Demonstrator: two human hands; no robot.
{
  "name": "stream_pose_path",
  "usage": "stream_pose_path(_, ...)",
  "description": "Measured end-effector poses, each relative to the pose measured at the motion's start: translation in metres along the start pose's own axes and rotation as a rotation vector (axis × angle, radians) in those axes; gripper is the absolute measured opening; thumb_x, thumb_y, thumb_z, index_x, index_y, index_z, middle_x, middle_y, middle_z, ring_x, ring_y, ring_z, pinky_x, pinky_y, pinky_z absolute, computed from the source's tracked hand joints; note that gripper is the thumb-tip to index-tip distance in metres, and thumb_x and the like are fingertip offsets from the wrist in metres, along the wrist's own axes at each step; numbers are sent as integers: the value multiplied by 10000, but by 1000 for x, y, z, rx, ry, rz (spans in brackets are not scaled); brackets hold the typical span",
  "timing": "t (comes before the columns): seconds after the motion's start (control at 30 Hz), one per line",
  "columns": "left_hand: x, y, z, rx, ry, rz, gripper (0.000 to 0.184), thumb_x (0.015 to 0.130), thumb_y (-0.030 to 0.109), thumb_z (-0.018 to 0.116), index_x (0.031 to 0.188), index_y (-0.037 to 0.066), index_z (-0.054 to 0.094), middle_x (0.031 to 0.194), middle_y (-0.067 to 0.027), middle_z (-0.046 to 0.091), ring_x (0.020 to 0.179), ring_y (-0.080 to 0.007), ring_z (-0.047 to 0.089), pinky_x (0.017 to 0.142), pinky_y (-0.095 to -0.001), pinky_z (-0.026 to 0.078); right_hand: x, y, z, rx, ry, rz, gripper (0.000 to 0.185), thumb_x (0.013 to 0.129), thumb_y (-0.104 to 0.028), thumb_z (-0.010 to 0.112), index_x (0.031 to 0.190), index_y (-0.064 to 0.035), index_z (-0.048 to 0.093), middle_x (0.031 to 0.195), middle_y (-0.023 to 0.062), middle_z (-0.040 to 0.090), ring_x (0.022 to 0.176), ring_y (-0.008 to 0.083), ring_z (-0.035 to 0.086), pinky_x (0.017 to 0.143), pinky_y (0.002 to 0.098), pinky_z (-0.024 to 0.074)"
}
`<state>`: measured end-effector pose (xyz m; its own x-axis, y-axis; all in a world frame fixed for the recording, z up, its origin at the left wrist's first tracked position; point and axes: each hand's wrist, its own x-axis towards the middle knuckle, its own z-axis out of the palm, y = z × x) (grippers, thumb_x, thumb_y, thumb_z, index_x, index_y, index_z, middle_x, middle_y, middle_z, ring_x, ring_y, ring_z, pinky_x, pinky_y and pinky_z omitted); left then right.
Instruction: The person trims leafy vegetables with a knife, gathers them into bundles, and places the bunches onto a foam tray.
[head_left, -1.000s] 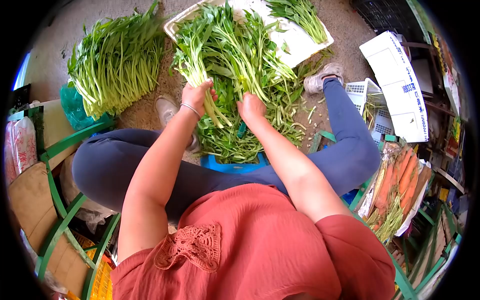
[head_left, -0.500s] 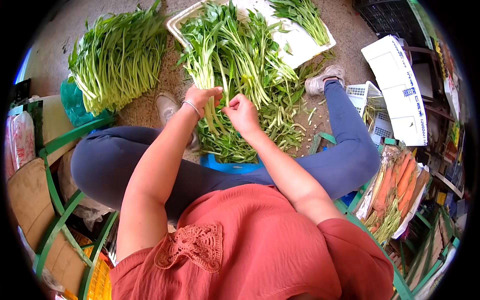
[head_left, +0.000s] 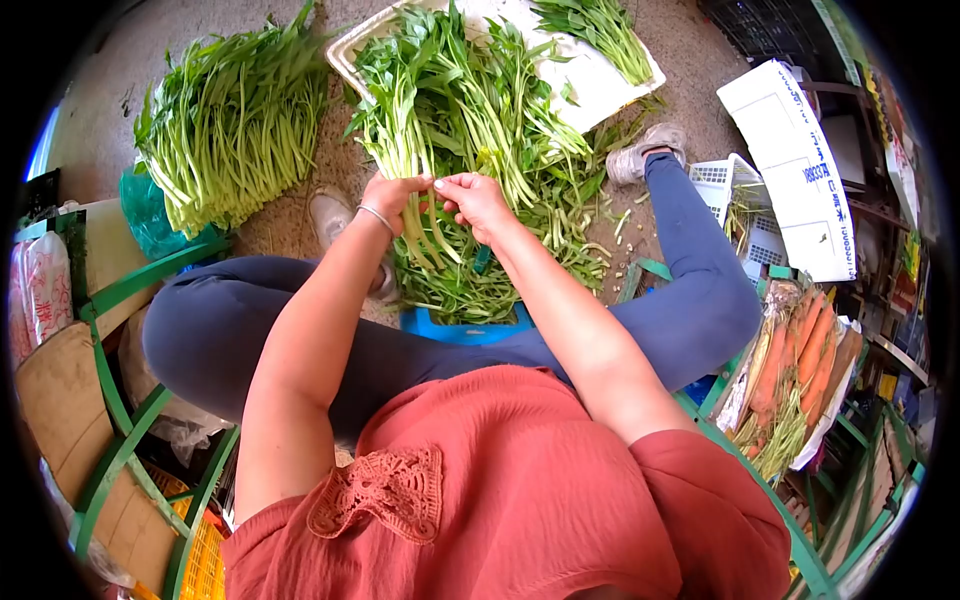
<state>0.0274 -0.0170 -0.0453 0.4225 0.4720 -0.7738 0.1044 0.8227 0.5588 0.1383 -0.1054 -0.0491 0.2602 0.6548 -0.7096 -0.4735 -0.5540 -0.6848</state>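
My left hand (head_left: 396, 200) is closed around a bunch of water spinach (head_left: 398, 130), its leaves pointing away and the pale stem ends hanging below my fist. Touching the left thumb are the pinched fingertips of my right hand (head_left: 474, 205); what they hold is too small to make out. Just under the right palm shows a small dark-green piece (head_left: 483, 260) of unclear kind. More water spinach (head_left: 500, 150) lies beyond both hands, partly over a white foam tray (head_left: 605, 95). Beneath them is a heap of loose leaves and cut stems (head_left: 545, 255).
A thick stack of water spinach (head_left: 240, 130) stands at left beside a teal plastic bag (head_left: 150, 215). A blue container (head_left: 465, 330) sits between my legs. To the right are a white basket (head_left: 715, 185), a foam box (head_left: 795, 170) and carrots (head_left: 800, 355).
My right hand has moved up and left to meet the left thumb. The dark-green piece now shows beneath it. The left hand still grips the bunch.
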Motion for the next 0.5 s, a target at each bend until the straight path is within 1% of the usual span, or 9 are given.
stream_pose_path(0.1,5,-1,-3,-9,6,37,194,759,13,588,942,58,538,845,-59,590,730,-183,564,559,-322,459,-5,10,-4,-156,0,58,135,698,-136,639,698,-14,582,595,23,558,491,79,482,438,202,379)
stream_pose_path(0.13,6,0,-4,-9,13,54,190,758,4,582,939,44,538,846,-62,598,727,-196,583,567,-330,465,-12,17,-2,-277,48,-36,124,667,-125,623,652,-10,583,596,41,568,509,105,497,461,243,408)
stream_pose_path(0.23,4,5,0,-124,60,91,249,724,-38,584,943,55,513,850,-73,595,702,-199,586,573,-318,476,-28,15,-15,-814,-61,16,181,649,-204,660,670,-30,618,673,103,616,631,164,587,629,283,470)
stream_pose_path(0.27,2,7,0,-129,59,79,235,713,-33,581,924,39,505,828,-81,582,692,-209,593,585,-331,490,-32,11,-21,-890,27,14,240,635,-272,695,696,-49,632,707,107,624,678,189,603,677,292,472)
stream_pose_path(0.3,1,6,2,-130,59,75,235,713,-33,581,924,39,505,828,-81,582,692,-209,593,585,-331,490,-30,11,-28,-885,160,-43,307,637,-304,714,778,-49,616,686,92,618,648,208,597,658,313,476)
stream_pose_path(0.37,0,8,6,-191,88,43,227,702,-27,581,905,34,499,784,-77,566,641,-198,581,541,-320,487,-20,5,-39,-871,434,-176,343,663,-306,702,857,-52,576,734,92,601,693,225,594,656,343,473)
stream_pose_path(0.4,0,7,6,-186,85,43,227,702,-27,581,905,34,499,784,-77,566,641,-198,581,541,-320,487,-13,2,-40,-867,437,-176,343,663,-306,702,857,-52,576,734,92,601,693,225,594,656,343,473)
stream_pose_path(0.47,0,8,7,-124,110,63,220,694,-21,582,888,35,494,756,-74,555,603,-176,559,494,-302,472,1,-3,-40,-1077,770,-323,319,693,-262,672,880,-41,540,799,106,571,747,254,582,648,366,465)
stream_pose_path(0.5,1,7,7,-120,109,66,220,694,-21,582,888,35,494,756,-74,555,603,-176,559,494,-302,472,10,-2,-45,-1072,772,-325,319,693,-262,672,880,-41,540,799,106,571,747,254,582,648,366,465)
